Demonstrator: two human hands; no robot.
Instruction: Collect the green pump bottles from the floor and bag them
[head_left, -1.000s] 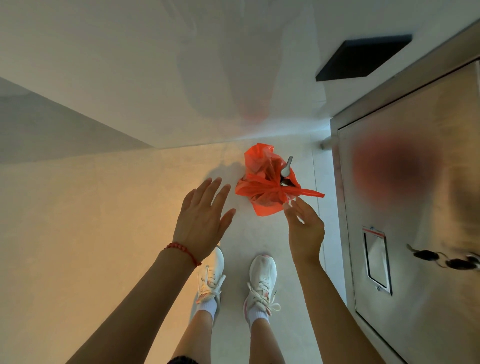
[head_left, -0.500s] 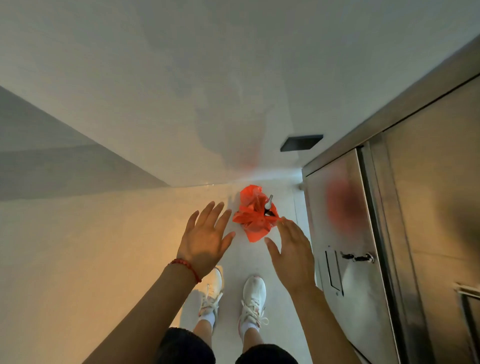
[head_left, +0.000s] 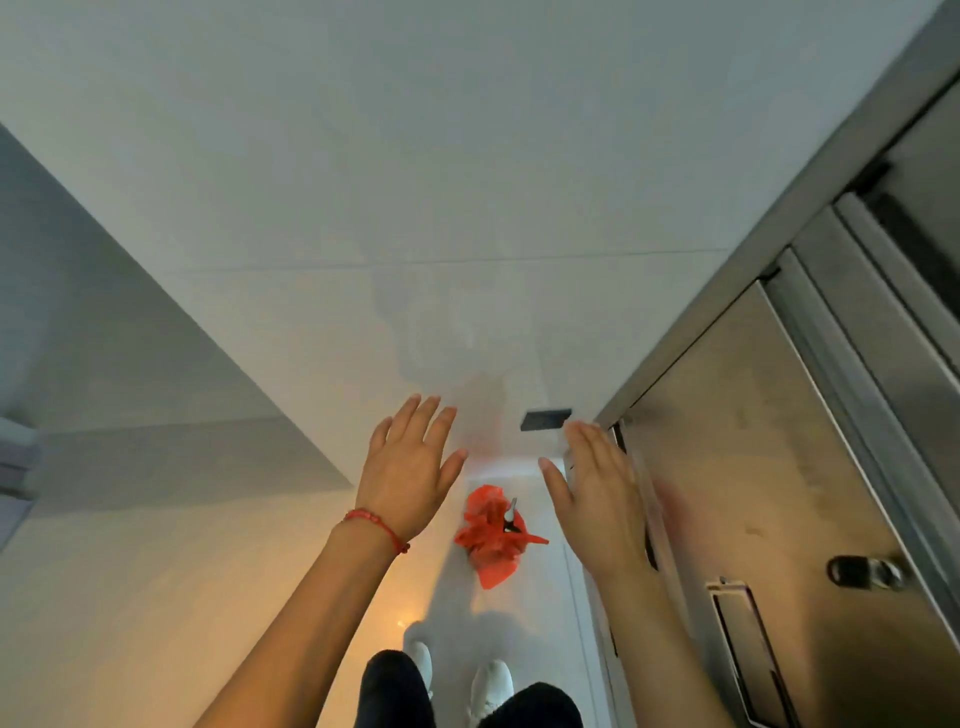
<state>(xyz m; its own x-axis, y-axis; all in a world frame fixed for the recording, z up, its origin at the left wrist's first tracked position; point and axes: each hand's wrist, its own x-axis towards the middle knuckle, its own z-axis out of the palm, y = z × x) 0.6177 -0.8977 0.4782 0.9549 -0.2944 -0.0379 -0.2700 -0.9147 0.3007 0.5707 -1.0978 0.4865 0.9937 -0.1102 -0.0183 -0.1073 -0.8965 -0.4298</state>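
Note:
A red plastic bag (head_left: 491, 540) stands on the pale floor ahead of my feet, its top knotted. A white pump nozzle (head_left: 512, 508) pokes out of the knot; the bottles themselves are hidden inside. My left hand (head_left: 408, 470), with a red string bracelet at the wrist, is raised above and left of the bag with fingers straight, holding nothing. My right hand (head_left: 597, 499) is raised to the bag's right, fingers straight and empty. Neither hand touches the bag.
A stainless steel door (head_left: 769, 519) with a latch (head_left: 862, 571) and a recessed plate lines the right side. A white wall (head_left: 415, 182) rises ahead, with a dark vent slot (head_left: 544, 420) low on it. My white shoes (head_left: 488, 680) stand just behind the bag.
My right hand has let go of the bag's handle and both hands have risen away from it. The view has pulled back and up, so the bag looks smaller and lower.

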